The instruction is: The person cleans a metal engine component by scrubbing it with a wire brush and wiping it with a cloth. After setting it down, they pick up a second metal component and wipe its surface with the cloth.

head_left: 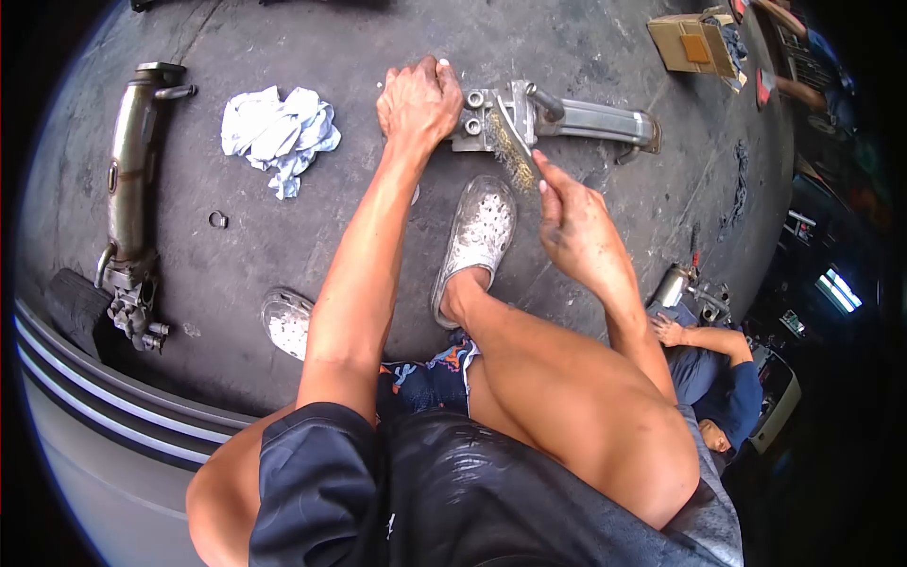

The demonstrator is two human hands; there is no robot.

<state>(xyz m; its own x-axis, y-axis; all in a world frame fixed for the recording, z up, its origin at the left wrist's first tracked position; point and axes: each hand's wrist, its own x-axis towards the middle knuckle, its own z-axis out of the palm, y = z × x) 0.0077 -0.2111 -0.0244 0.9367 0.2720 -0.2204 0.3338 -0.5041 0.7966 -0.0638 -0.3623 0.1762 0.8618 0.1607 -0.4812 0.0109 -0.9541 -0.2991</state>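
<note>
A metal part with a long ribbed tube lies on the dark floor, in front of my shoe. My left hand is closed over its left end; the fingers curl down and the gripped spot is hidden beneath them. In my right hand is the handle of a wire brush with yellowish bristles. The brush slants over the middle block of the metal part, its bristles facing down and left.
Crumpled white cloth, a small clamp ring and a second long metal part lie to the left. An open cardboard box stands upper right. Another person is at lower right, beside more metal parts. A vehicle edge borders the lower left.
</note>
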